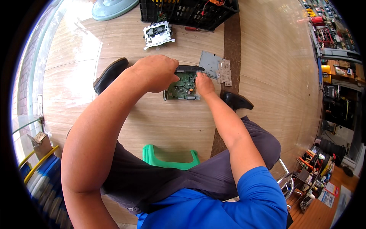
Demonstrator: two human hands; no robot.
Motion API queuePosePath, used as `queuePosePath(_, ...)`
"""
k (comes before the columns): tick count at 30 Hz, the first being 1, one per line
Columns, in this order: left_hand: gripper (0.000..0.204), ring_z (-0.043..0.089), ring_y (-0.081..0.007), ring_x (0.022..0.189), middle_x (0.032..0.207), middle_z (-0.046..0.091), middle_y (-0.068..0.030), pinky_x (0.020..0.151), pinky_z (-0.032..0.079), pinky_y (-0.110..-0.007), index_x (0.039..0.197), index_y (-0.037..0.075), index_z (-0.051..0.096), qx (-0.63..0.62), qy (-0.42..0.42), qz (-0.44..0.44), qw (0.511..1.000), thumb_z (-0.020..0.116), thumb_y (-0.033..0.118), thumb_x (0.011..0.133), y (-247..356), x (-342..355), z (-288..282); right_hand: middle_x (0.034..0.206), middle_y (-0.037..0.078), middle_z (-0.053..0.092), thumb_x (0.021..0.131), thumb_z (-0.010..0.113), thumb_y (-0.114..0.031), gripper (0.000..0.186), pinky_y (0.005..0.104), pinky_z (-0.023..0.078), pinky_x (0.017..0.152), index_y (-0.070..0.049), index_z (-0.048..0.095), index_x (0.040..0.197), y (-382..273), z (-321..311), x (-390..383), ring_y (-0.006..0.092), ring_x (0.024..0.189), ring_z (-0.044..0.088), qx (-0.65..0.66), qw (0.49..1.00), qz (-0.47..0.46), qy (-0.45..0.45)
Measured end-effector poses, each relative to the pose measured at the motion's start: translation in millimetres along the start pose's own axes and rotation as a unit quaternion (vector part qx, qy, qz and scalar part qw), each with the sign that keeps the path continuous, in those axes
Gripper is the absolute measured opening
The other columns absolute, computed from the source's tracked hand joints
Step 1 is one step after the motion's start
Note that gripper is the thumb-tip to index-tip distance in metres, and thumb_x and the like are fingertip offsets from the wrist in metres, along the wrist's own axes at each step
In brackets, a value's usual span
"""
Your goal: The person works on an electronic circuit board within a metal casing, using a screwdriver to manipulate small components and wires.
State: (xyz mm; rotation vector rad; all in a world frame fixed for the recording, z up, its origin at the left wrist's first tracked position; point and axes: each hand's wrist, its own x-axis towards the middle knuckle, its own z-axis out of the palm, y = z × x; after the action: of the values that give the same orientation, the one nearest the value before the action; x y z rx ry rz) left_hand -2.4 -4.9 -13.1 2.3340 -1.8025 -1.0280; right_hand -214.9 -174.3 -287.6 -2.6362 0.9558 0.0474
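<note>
A green circuit board in a dark frame (183,87) is held up above the wooden floor in front of me. My left hand (156,72) grips its left and top edge, fingers curled over the frame. On the right edge my right hand (204,84) pinches the board, fingertips pressed to its upper right corner. Both forearms reach forward from my lap. A grey metal plate (209,62) and a small perforated grey panel (225,72) lie on the floor just beyond the board.
A white and grey mechanism (158,34) lies farther off, with a red-handled screwdriver (195,29) and a black crate (188,12) behind it. My black shoes (110,74) (237,101) flank the board. A green stool (169,156) stands under my legs. Cluttered shelves stand on the right.
</note>
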Motion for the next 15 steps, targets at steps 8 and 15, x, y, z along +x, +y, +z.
queuePosePath(8, 0.034, 0.063, -0.0366, 0.106, 0.107, 0.068, -0.0197, 0.092, 0.050, -0.045, 0.119, 0.003, 0.062, -0.002, 0.003, 0.010, 1.000, 0.063, 0.025, 0.093, -1.5, 1.5, 0.8, 0.101, 0.020, 0.065, 0.092, 0.058, -0.016, 0.020, 0.0471, 0.053, 0.082, -0.003, 0.058, 0.107, -0.4, -1.0, -0.1, 0.0392, 0.095, 0.063, -0.004, 1.000, -0.002, 0.002)
queuePosePath(15, 0.034, 0.063, -0.0373, 0.106, 0.107, 0.068, -0.0200, 0.092, 0.050, -0.046, 0.118, 0.002, 0.062, -0.003, -0.002, 0.005, 1.000, 0.063, 0.025, 0.093, -0.3, 0.0, -0.6, 0.100, 0.021, 0.064, 0.092, 0.057, -0.017, 0.017, 0.0478, 0.052, 0.081, -0.002, 0.057, 0.100, -3.3, -3.1, 0.9, 0.0399, 0.094, 0.063, 0.012, 1.000, -0.003, 0.006)
